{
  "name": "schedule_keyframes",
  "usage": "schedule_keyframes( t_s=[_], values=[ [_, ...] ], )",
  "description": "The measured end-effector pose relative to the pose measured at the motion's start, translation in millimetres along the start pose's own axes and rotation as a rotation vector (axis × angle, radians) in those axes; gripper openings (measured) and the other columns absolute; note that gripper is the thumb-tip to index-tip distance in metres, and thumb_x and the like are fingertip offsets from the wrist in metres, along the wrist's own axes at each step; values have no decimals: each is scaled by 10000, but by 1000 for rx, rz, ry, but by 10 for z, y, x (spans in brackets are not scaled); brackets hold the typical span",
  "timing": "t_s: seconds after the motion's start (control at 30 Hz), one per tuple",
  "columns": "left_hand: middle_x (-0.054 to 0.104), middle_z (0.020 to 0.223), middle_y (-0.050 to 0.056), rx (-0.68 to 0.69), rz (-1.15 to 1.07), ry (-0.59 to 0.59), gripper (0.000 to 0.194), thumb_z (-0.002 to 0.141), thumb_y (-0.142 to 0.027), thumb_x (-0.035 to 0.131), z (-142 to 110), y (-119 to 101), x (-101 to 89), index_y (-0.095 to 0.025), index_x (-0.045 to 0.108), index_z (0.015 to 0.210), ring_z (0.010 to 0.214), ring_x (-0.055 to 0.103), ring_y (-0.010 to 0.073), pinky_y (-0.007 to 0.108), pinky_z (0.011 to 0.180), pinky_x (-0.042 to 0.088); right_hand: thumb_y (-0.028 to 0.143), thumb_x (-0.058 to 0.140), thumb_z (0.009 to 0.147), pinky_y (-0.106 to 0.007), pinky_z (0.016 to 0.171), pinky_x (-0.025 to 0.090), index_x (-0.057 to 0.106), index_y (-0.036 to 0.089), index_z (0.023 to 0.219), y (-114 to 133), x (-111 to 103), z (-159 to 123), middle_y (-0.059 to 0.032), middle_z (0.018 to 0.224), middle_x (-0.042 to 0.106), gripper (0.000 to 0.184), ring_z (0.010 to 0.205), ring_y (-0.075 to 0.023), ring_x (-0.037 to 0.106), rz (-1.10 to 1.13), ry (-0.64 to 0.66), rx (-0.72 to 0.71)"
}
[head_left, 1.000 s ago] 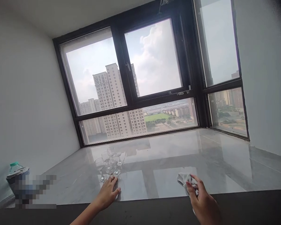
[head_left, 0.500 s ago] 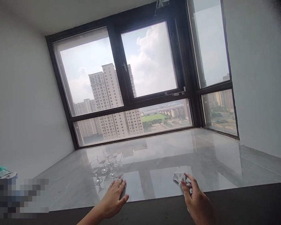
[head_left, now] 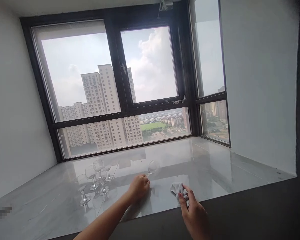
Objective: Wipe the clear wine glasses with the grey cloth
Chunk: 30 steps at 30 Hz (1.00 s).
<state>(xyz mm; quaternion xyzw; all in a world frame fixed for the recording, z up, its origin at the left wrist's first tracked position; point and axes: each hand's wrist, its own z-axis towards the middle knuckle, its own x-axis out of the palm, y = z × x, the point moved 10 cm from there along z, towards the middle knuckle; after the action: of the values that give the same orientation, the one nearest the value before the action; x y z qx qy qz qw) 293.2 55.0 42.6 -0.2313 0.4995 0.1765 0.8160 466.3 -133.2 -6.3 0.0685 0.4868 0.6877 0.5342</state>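
My left hand (head_left: 140,187) is closed around the lower part of a clear wine glass (head_left: 154,166), which it holds tilted over the marble sill. The bowl leans up and to the right, and the foot is hidden by my fingers. My right hand (head_left: 193,208) grips a crumpled light grey cloth (head_left: 177,188) between thumb and fingers near the sill's front edge. Left of my left hand, several clear stemmed glasses stand upright in a group, among them a front-left glass (head_left: 84,195) and a front-right glass (head_left: 104,189).
The glossy grey marble sill (head_left: 65,200) spans the view and ends at a front edge above a dark face. Behind it, a dark-framed window (head_left: 115,115) looks onto tall buildings. White walls stand at the left (head_left: 10,116) and right (head_left: 260,100).
My left hand has moved right, away from the grouped glasses, carrying one wine glass, now tilted. The cloth stays in my right hand. The view has turned slightly right.
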Motion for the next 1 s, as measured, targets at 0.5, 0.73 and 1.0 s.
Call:
schedule_keyframes(
  t_s=[0.5, 0.73, 1.0],
  values=[
    [600, 813, 55, 361, -172, -337, 204, 975, -186, 476, -82, -593, -265, -181, 619, 829, 799, 508, 163, 268, 719, 414, 705, 453, 874, -304, 662, 531, 626, 228, 1203, -45, -195, 15, -91, 959, 743, 604, 899, -260, 707, 200, -98, 192],
    [558, 767, 17, 567, -138, -318, 136, 955, -83, 413, -186, -971, -146, -203, 473, 973, 730, 469, 163, 256, 634, 386, 762, 544, 776, -279, 589, 491, 617, 173, 1138, -135, -589, 26, -95, 893, 704, 695, 775, -236, 669, 439, -359, 411],
    [624, 840, 52, 600, 43, -297, 173, 935, -117, 476, -181, -1052, -41, -198, 556, 1065, 781, 521, 196, 305, 670, 432, 762, 499, 804, -300, 621, 508, 610, 189, 1155, 68, -395, 56, -99, 896, 717, 682, 790, -248, 679, 471, -189, 348]
  ],
)
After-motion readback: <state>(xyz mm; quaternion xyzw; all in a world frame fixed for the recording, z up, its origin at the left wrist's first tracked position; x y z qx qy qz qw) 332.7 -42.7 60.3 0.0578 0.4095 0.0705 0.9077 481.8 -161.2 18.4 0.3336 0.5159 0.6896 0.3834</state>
